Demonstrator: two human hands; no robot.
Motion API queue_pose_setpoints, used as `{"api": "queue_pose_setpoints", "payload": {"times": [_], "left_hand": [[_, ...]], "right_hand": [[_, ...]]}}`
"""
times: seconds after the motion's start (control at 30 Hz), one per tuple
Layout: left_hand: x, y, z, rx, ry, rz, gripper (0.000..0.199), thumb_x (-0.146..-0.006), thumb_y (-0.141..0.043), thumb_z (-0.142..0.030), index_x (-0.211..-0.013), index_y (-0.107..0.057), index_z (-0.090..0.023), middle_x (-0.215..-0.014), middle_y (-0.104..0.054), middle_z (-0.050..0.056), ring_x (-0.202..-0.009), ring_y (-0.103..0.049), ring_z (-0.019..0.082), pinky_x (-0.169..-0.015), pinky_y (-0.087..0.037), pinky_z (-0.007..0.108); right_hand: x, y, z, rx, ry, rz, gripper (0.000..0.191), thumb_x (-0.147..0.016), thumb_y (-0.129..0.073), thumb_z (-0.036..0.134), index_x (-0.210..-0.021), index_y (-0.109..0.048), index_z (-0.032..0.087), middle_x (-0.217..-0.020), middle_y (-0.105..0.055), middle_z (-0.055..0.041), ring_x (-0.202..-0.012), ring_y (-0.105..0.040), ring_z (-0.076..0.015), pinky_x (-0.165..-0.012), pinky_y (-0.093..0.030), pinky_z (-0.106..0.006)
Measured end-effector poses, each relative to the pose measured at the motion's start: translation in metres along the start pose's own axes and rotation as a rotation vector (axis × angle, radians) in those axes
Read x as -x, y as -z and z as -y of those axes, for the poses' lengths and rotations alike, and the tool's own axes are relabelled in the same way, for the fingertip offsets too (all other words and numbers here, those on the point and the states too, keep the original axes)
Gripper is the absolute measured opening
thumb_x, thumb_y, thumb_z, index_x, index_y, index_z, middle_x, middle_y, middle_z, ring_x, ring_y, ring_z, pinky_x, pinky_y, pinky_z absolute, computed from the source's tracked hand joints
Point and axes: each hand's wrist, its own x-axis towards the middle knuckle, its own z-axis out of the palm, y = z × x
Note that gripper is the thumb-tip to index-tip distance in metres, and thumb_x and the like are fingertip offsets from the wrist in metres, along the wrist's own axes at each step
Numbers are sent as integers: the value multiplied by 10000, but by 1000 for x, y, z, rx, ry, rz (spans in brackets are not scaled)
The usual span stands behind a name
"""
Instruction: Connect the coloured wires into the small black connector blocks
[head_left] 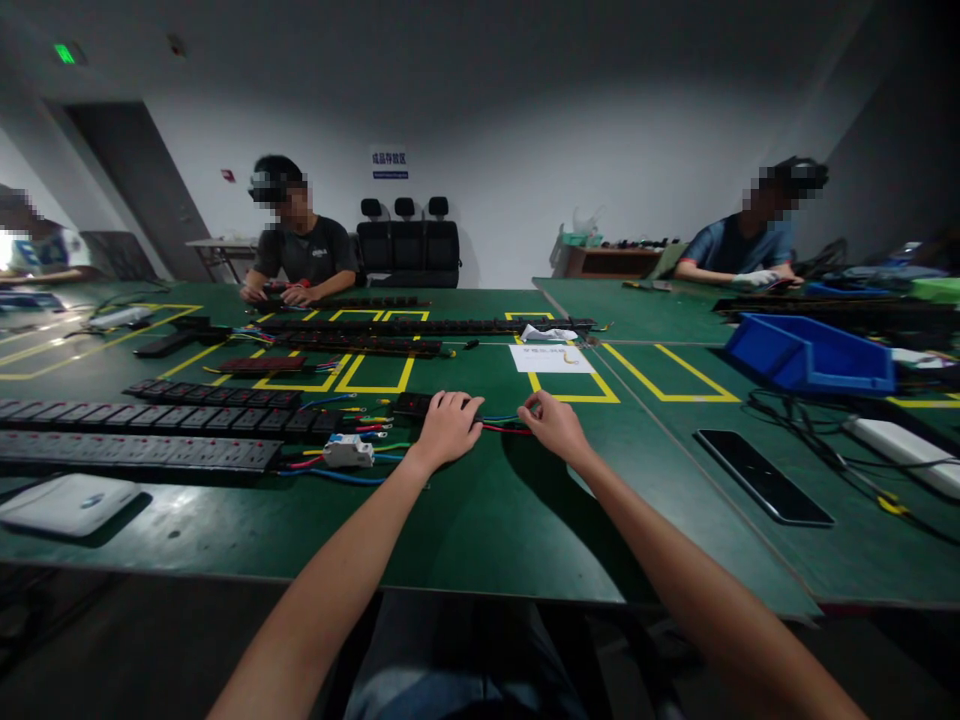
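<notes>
Wires point(499, 430), thin, red and green insulated, run from the short black plastic socket strip point(411, 404) under the left hand point(448, 428) to the right hand point(556, 428). Left fingers narrow, curved over the strip; cannot tell if they grip it or just rest on top. Right thumb and index finger pinched together on the wires. Strip lies flat on the green table point(480, 525), near its middle.

Containers: open blue plastic bin point(810, 352) on the right side of the table, sloped walls, inner walls showing, floor partly hidden.

Writing: white wall sign point(389, 158) reads "成品存放区", smaller line below too small to read. White paper sheet point(551, 359) ahead of the hands has printed characters, blurred; small yellowish piece point(571, 356) on it. Green lit sign point(66, 53) high at left, not legible. White rounded flat box point(71, 504) at left front has a small dark logo, unreadable.

Left of hands: long black socket strip point(172, 417), long grey socket strip point(142, 450), white-grey breaker block point(349, 451) among coloured wires with metal lugs. Right: black smartphone point(763, 477), white power strip point(904, 455).

Across the table, person in dark T-shirt point(304, 250) handles a dark item; person in blue shirt point(742, 245) wears a pale glove.
</notes>
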Motion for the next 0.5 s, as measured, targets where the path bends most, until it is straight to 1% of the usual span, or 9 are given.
{"api": "queue_pose_setpoints", "payload": {"times": [0.1,0.2,0.37,0.5], "left_hand": [[0,0,0,0,-4,-6,433,-990,-508,-342,-1397,-573,-208,-1294,-636,113,-1248,-547,278,-1151,-334,490],[0,-1,1,-2,-10,-13,428,-989,-507,-342,-1387,-584,-205,-1287,-640,116,-1239,-551,280,-1143,-341,489],[-1,-1,0,-10,-6,-15,428,-980,-520,-348,-1378,-592,-209,-1276,-644,120,-1233,-556,285,-1132,-353,481],[-1,0,0,-2,-7,-11,428,-983,-510,-348,-1383,-590,-216,-1278,-644,118,-1236,-555,286,-1137,-350,485]], "right_hand": [[-1,-4,4,48,-67,-9,148,-934,-602,397,-970,-609,253,-801,-682,-7,-711,-612,-174,-569,-300,-256],[-4,-6,2,59,-110,28,142,-909,-624,385,-987,-608,266,-836,-686,-12,-772,-634,-193,-582,-318,-257],[-9,-9,-4,76,-130,108,144,-898,-629,375,-996,-611,270,-883,-696,-18,-814,-653,-207,-620,-368,-269],[-9,-8,-2,131,-132,139,131,-913,-603,365,-1011,-611,278,-945,-708,-25,-829,-658,-211,-631,-378,-274]]}}
